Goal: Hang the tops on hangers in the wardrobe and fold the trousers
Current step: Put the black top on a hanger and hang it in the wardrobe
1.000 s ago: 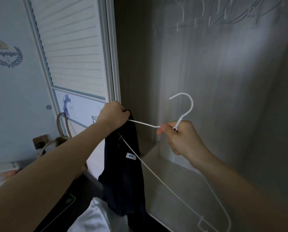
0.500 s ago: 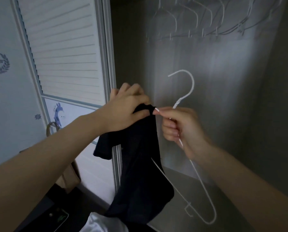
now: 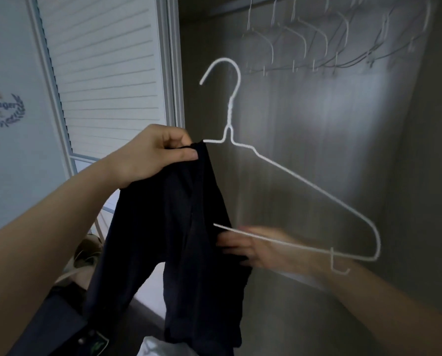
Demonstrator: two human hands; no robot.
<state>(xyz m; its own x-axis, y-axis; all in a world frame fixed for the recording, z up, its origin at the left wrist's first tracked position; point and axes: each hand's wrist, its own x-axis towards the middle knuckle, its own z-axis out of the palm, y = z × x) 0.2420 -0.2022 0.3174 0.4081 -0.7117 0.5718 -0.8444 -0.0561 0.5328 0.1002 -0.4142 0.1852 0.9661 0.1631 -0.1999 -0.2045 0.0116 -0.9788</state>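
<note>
The left hand (image 3: 153,155) gripped the dark top (image 3: 179,227) on the white wire hanger's (image 3: 304,181) left shoulder; its bare right shoulder sloped rightward. The blurred right hand (image 3: 261,249) touched the fabric, grip unclear.

Home bedroom: open wardrobe (image 3: 304,150) w/ wire hangers (image 3: 304,42) on rail, louvred door (image 3: 107,68), decal wall (image 3: 9,150).

A dark top (image 3: 179,227) hangs limp, half threaded on an upright white wire hanger (image 3: 292,176).
</note>
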